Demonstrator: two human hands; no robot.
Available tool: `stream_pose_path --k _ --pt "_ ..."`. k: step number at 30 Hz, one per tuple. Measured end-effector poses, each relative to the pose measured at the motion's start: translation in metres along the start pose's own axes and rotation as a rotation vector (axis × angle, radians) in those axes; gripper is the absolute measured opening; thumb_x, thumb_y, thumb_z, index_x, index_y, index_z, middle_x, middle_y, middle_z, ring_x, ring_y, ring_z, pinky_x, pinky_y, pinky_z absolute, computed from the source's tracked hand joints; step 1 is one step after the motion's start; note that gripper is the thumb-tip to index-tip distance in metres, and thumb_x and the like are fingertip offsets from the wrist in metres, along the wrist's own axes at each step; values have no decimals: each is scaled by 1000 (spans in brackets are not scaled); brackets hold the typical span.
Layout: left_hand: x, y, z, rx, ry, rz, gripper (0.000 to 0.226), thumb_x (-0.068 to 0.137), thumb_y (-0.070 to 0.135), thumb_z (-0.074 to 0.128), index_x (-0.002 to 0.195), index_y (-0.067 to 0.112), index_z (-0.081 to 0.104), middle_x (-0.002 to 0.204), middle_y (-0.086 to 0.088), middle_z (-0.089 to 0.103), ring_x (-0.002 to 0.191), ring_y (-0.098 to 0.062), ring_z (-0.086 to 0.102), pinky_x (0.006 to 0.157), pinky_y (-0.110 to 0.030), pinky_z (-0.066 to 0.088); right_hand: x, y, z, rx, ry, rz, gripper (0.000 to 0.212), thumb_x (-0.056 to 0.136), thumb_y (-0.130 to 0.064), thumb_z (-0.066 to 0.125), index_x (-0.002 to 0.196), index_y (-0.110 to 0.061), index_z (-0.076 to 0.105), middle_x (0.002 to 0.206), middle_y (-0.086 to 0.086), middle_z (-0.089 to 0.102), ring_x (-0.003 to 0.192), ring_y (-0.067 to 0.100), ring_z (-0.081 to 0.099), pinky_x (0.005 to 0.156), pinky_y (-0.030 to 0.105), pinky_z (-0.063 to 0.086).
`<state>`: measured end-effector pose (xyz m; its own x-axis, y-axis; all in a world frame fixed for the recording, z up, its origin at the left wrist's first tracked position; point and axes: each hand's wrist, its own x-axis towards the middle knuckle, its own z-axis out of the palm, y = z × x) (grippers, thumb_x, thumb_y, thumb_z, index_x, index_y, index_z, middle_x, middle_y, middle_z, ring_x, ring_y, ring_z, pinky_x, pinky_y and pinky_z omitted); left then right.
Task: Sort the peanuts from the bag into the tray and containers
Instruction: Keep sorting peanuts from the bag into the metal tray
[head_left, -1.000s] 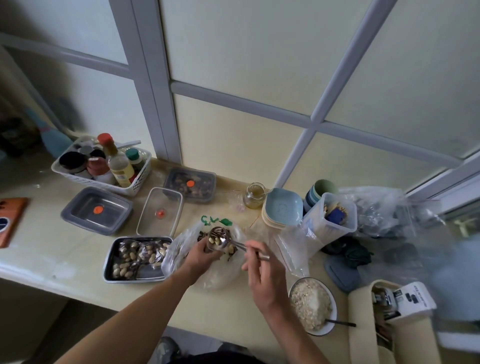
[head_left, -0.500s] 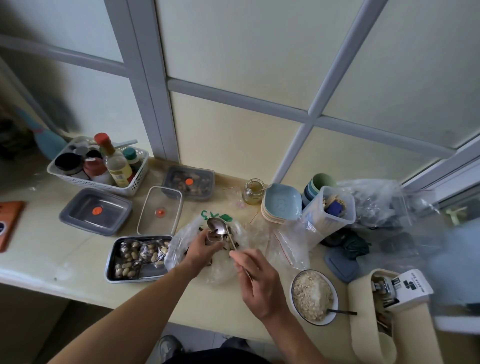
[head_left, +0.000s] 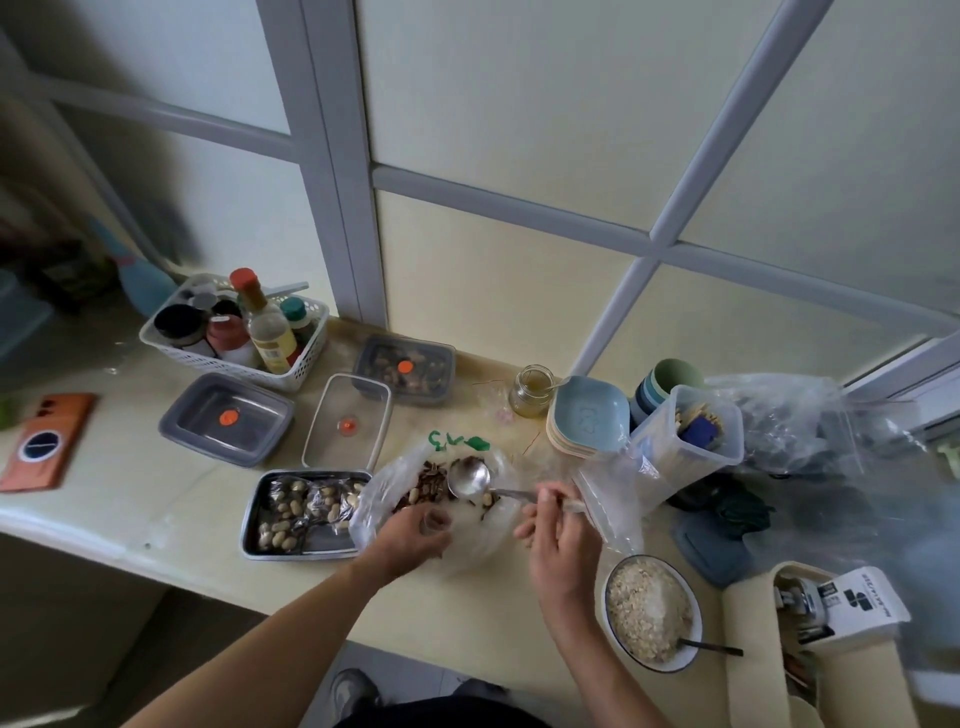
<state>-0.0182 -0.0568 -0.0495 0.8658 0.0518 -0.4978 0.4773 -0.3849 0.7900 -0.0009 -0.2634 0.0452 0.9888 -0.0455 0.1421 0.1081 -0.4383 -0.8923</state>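
Right hand (head_left: 558, 530) pinches the spoon (head_left: 469, 478) by its handle; spoon bowl sits over the open bag (head_left: 371, 506). Left hand (head_left: 415, 530) grips the bag's near edge, fingers curled. Peanuts (head_left: 415, 493) and dark husks lie inside the bag, mid-table (head_left: 130, 493). Tray (head_left: 248, 540) just left of the bag holds more peanuts. Grey container (head_left: 227, 418) and clear container (head_left: 347, 421) stand behind the tray.

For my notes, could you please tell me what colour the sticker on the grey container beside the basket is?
Orange; the sticker shows best in the head view.
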Motion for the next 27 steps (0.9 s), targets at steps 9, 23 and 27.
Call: stream_pose_path --k 9,23,27 --pt "-14 -15 -4 215 -92 -26 7 80 25 68 84 30 70 83 5 72 72 -10 70 73 -30 62 19 26 30 414 34 743 47 110 -32 45 85 2 65 69 18 74 56 25 70 55 32 55" --pt "-4 -21 5 284 -83 -174 39 62 57 57 88 32 72 96 1 77 98 -13 68 92 -29 55 49 42 62 704 52 1018 30 109 -21 50 94 5 57 70 22 72 53 21 70 49 23 58" --pt "4 -30 6 315 -92 -219 40 62 61 56 93 40 71 105 3 74 112 -17 61 100 -33 51 56 48 59 550 16 887 33 109 -24 49 93 3 60 75 22 74 58 22 70 51 23 56"
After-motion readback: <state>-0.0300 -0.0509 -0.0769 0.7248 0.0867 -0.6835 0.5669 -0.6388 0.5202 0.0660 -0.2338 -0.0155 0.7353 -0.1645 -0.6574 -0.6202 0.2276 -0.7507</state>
